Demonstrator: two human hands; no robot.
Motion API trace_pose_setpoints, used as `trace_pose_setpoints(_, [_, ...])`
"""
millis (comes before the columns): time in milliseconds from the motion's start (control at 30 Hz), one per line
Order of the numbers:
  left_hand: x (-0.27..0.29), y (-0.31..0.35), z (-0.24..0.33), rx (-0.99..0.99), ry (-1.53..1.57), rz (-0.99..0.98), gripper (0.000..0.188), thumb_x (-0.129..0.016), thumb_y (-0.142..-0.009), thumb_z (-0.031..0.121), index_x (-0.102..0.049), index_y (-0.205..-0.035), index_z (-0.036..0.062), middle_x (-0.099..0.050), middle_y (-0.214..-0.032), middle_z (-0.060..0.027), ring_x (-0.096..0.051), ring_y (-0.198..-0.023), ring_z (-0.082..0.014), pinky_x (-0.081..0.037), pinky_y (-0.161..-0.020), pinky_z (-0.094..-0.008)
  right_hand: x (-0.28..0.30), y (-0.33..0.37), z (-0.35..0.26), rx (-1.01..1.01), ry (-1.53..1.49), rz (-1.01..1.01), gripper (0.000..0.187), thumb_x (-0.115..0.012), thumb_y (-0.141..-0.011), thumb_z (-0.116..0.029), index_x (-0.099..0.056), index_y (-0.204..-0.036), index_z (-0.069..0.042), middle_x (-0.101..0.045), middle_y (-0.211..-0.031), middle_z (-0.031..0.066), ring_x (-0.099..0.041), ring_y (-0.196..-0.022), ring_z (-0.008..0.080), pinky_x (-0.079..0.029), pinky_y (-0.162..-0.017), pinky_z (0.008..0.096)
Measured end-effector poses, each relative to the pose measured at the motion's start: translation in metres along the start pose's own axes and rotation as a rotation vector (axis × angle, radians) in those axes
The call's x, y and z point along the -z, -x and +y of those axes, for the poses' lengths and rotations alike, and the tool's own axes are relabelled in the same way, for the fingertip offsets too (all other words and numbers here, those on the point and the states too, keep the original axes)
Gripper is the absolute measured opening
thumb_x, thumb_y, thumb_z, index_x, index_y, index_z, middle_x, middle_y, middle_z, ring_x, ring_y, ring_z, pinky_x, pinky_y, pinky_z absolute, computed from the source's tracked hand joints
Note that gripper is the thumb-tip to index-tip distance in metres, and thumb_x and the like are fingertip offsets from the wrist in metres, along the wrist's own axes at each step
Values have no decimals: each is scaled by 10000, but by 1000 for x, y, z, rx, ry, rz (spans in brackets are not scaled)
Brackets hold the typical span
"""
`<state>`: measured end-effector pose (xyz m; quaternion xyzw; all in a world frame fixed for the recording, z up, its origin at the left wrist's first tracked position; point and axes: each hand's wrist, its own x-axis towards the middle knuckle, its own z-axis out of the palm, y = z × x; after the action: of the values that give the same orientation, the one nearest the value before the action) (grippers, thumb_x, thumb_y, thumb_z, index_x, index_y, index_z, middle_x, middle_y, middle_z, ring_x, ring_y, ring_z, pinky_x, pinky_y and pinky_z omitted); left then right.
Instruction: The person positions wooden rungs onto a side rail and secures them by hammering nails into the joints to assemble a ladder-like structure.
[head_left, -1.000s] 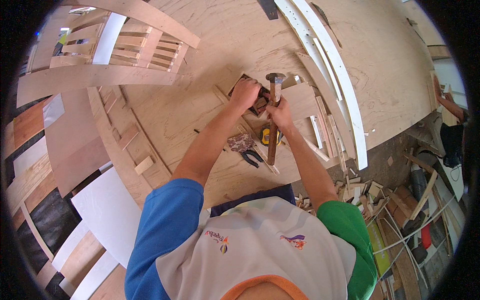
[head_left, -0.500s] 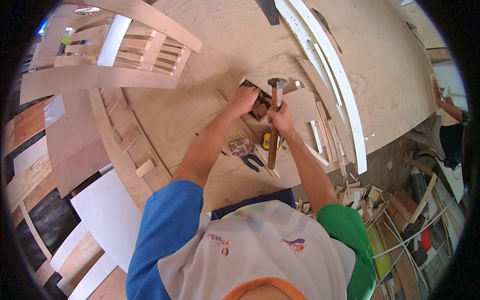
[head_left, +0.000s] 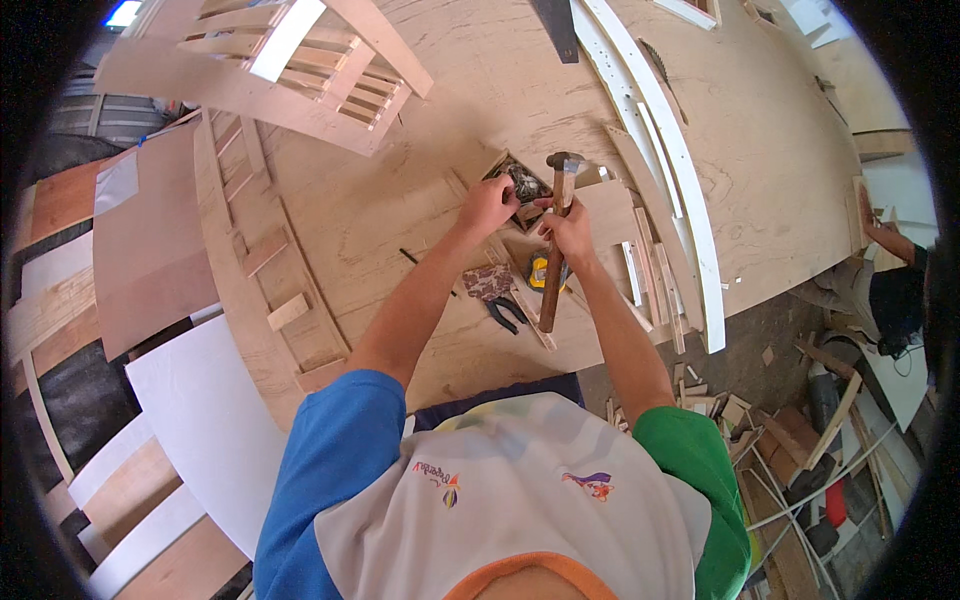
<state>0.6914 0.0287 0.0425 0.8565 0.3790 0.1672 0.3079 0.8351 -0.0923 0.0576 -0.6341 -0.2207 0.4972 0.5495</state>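
My right hand (head_left: 570, 232) is closed around the wooden handle of a hammer (head_left: 551, 285), whose metal head points away from me. Just left of it is a small wooden box (head_left: 541, 178) holding a jumble of small metal pieces, probably nails. At the box's left side, my left hand (head_left: 486, 205) has its fingers curled together over the rim; whatever they pinch is too small to make out. Nearer to me lie a yellow and black tape measure (head_left: 538, 271), dark-handled pliers (head_left: 503, 314) and a brown mottled piece (head_left: 487, 282).
A slatted wooden frame (head_left: 300, 110) stands at the far left of the plywood table (head_left: 430, 330). Long curved white strips (head_left: 700, 220) and wood strips lie to the right. Offcuts (head_left: 770, 430) litter the floor at right. Another person's arm (head_left: 893, 240) shows at the right edge.
My left hand has drawn back from inside the box toward its left rim, uncovering the metal pieces. The hammer stays in my right hand. The whole view has shifted slightly.
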Motion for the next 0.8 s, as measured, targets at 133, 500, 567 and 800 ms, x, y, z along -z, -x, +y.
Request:
trace_pose_setpoints(133, [2,10,18,-40,230,91,133,-704,-743,70,-603,-824,42,-662,-700,-121,-667,-632,-236,-518,-591,-333,3,9,-1,87,-18,35,181,-586,-752,13,-610,-930,30,-609,-669,75,-573,-508,132,-462,-468,275])
trace_pose_setpoints(500, [54,116,63,-13,708,143,121,-677,-865,13,-601,-956,-8,-715,-884,-89,-679,-824,-121,-543,-733,-259,-50,81,-42,220,-63,-39,172,-731,-815,-87,-608,-883,10,-637,-707,56,-599,-555,114,-472,-469,262])
trace_pose_setpoints(567, [61,137,55,18,672,211,137,-685,-864,19,-590,-961,0,-714,-880,-89,-679,-813,-121,-545,-733,-261,-64,83,-26,241,-44,-95,154,-724,-816,-78,-619,-882,15,-640,-706,60,-600,-550,113,-468,-464,257])
trace_pose_setpoints(800, [99,239,18,169,566,239,191,-706,-845,25,-551,-954,3,-708,-858,-97,-684,-808,-145,-554,-727,-289,-138,145,13,123,39,-304,154,-726,-824,-92,-629,-884,11,-637,-713,53,-594,-569,108,-480,-493,244])
